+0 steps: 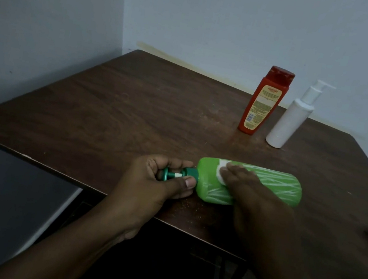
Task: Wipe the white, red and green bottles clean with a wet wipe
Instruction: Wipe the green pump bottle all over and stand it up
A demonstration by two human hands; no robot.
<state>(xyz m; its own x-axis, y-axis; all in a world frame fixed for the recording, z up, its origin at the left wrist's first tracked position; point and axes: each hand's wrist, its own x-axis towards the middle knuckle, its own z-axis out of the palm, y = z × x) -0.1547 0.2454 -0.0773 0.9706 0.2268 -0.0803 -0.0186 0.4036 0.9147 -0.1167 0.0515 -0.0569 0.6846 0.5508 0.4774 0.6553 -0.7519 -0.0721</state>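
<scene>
One green bottle (274, 186) flat on table (111, 103) | left hand (156, 183) grips its pump (173, 174) | right hand (249, 190), fingers straight, presses wipe (221, 169) on it

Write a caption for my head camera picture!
Left hand grips the pump of a green plastic bottle; right hand presses a white wet wipe onto it.

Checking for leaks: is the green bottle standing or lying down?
Lying down: the green bottle rests on its side on the table, its top gripped by the left hand.

The green bottle (274, 185) lies sideways, wipe (222, 169) on it; red bottle (261, 103) and white bottle (289, 122) upright behind.
</scene>
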